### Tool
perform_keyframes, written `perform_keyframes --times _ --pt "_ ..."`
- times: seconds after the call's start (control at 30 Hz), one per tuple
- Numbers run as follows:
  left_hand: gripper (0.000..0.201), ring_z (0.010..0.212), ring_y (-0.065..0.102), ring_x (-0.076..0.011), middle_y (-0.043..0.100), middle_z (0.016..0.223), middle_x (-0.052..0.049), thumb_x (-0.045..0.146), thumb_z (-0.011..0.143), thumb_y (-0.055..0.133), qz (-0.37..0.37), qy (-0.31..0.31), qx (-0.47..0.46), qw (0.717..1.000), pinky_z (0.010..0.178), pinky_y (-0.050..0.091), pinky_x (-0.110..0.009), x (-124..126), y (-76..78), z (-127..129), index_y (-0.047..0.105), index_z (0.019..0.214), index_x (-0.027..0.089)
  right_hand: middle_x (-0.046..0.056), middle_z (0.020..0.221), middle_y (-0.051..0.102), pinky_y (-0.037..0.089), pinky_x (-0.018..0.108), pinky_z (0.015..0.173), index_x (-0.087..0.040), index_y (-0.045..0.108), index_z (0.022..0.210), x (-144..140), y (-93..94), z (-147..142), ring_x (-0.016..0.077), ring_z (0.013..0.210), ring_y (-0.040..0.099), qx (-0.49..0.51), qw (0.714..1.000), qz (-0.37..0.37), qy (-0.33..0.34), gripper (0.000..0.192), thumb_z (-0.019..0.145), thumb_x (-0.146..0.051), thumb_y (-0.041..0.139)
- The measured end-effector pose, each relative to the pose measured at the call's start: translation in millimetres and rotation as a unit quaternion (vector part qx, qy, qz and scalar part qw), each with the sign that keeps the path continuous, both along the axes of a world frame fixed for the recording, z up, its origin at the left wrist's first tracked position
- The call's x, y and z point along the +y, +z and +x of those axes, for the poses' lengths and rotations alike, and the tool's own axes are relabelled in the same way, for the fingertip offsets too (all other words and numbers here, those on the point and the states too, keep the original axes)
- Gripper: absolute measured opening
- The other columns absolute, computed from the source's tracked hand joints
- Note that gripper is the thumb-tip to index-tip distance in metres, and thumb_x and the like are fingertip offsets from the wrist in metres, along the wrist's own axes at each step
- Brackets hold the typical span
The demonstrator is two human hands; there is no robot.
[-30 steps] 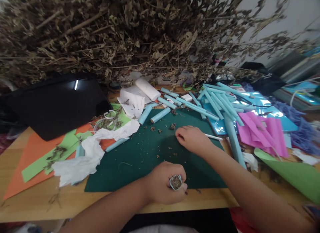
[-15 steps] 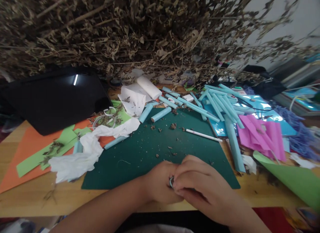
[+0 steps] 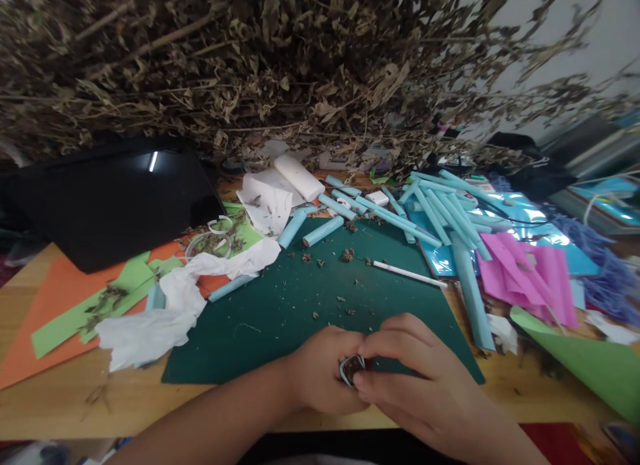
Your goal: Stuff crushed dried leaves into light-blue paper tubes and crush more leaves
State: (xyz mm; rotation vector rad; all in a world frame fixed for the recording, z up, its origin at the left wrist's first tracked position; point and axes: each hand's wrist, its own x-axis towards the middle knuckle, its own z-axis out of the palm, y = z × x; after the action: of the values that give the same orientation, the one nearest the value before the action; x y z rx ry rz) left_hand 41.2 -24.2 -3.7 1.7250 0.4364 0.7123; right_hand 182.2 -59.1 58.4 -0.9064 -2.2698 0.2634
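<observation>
My left hand (image 3: 325, 368) is wrapped round a light blue paper tube (image 3: 342, 370), whose open end faces up towards me. Dark dried leaf bits (image 3: 354, 366) fill the tube's mouth; the rest of the tube is hidden in the fist. From the right, my right hand (image 3: 420, 375) closes thumb and forefinger on the tube's rim, its other fingers curled. Both hands are over the near edge of a green cutting mat (image 3: 280, 305). Crumbs of dried leaf (image 3: 347, 254) and a thin white stick (image 3: 410, 274) lie on the mat.
Many blue paper tubes (image 3: 450, 212) are piled at the back right, beside pink paper (image 3: 530, 278) and green paper (image 3: 580, 358). Crumpled white tissue (image 3: 175, 312), orange paper (image 3: 40, 318) and a black screen (image 3: 125, 205) stand left. Dried branches (image 3: 280, 72) hang across the back.
The right thumb and forefinger have spread apart at the tube's mouth, so its rim and the leaf filling now show. The left hand keeps its grip.
</observation>
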Motion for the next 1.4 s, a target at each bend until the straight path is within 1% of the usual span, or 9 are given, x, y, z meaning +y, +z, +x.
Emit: perform_keyframes --times 0.2,0.53,0.7,0.83,0.9,1.0,1.1,1.2,1.4 --pt "0.014 0.045 0.032 -0.0052 0.033 0.048 0.006 0.021 0.056 0.049 0.037 -0.002 0.01 0.999 0.046 0.03 -0.017 0 1.4 0 0.036 0.055 0.016 0.006 0.1 0.047 0.037 0.035 0.072 -0.014 0.053 0.091 -9 -12.3 4 0.0187 0.087 0.039 0.018 1.0 0.005 0.02 0.018 0.074 -0.012 0.048" --pt "0.018 0.046 0.032 -0.0051 0.032 0.048 0.006 0.023 0.058 0.051 0.058 -0.001 -0.003 0.998 0.046 0.029 -0.016 0 -0.3 1 0.035 0.055 0.016 0.006 0.106 0.042 0.036 0.039 0.075 -0.014 0.049 0.09 -14 -23.1 -1 0.0212 0.091 0.038 0.036 0.999 0.014 -0.003 0.022 0.07 -0.008 0.046" --pt "0.011 0.044 0.033 -0.0046 0.034 0.047 0.006 0.017 0.054 0.046 0.029 0.009 0.004 1.0 0.044 0.029 -0.016 -1 3.9 -1 0.036 0.054 0.016 0.006 0.108 0.039 0.034 0.038 0.081 -0.016 0.046 0.101 -11 -25.2 5 0.0208 0.096 0.037 0.052 0.998 0.002 0.046 0.024 0.077 -0.02 0.042" --pt "0.011 0.043 0.034 -0.0048 0.038 0.046 0.005 0.021 0.055 0.049 0.001 0.009 0.053 0.999 0.041 0.028 -0.016 -1 6.7 -4 0.04 0.053 0.015 0.007 0.12 0.032 0.03 0.039 0.09 -0.024 0.029 0.121 -2 -13.5 5 0.0219 0.11 0.03 0.078 0.992 -0.096 0.009 0.042 0.082 -0.035 0.039" --pt "0.014 0.044 0.039 -0.0064 0.042 0.048 0.003 0.025 0.055 0.052 -0.007 0.014 0.049 0.999 0.042 0.032 -0.017 -1 4.8 -4 0.043 0.054 0.014 0.006 0.127 0.026 0.029 0.04 0.093 -0.029 0.02 0.126 7 -2.1 0 0.0226 0.117 0.024 0.035 0.983 -0.18 -0.012 0.058 0.076 -0.043 0.048" --pt "0.009 0.054 0.05 -0.011 0.052 0.058 -0.001 0.018 0.054 0.049 0.028 0.004 -0.007 1.0 0.051 0.041 -0.02 0 0.5 -3 0.05 0.061 0.013 0.002 0.132 0.022 0.026 0.043 0.095 -0.036 0.022 0.126 22 16.8 -8 0.024 0.12 0.02 -0.081 0.964 -0.254 -0.018 0.072 0.066 -0.044 0.061" --pt "0.027 0.073 0.056 -0.0164 0.059 0.074 -0.004 0.009 0.05 0.044 0.103 0.004 -0.07 0.992 0.068 0.045 -0.025 3 0.1 2 0.055 0.074 0.012 0.002 0.133 0.025 0.024 0.049 0.093 -0.037 0.027 0.124 37 30.5 -14 0.0269 0.119 0.021 -0.177 0.947 -0.267 0.01 0.069 0.064 -0.044 0.061" --pt "0.036 0.086 0.054 -0.0195 0.06 0.087 -0.006 0.006 0.05 0.043 0.143 0.002 -0.044 0.989 0.078 0.043 -0.028 4 4.7 5 0.057 0.083 0.013 0.005 0.13 0.031 0.027 0.052 0.087 -0.036 0.028 0.124 47 36.5 -18 0.0292 0.116 0.028 -0.222 0.929 -0.289 0.064 0.063 0.067 -0.048 0.053" --pt "0.03 0.081 0.054 -0.0175 0.06 0.082 -0.005 0.004 0.05 0.043 0.103 -0.01 0.014 0.995 0.077 0.044 -0.027 4 5.7 4 0.058 0.074 0.013 0.005 0.129 0.033 0.026 0.051 0.089 -0.034 0.027 0.126 52 37.4 -13 0.0285 0.115 0.03 -0.214 0.92 -0.318 0.081 0.062 0.069 -0.046 0.051"
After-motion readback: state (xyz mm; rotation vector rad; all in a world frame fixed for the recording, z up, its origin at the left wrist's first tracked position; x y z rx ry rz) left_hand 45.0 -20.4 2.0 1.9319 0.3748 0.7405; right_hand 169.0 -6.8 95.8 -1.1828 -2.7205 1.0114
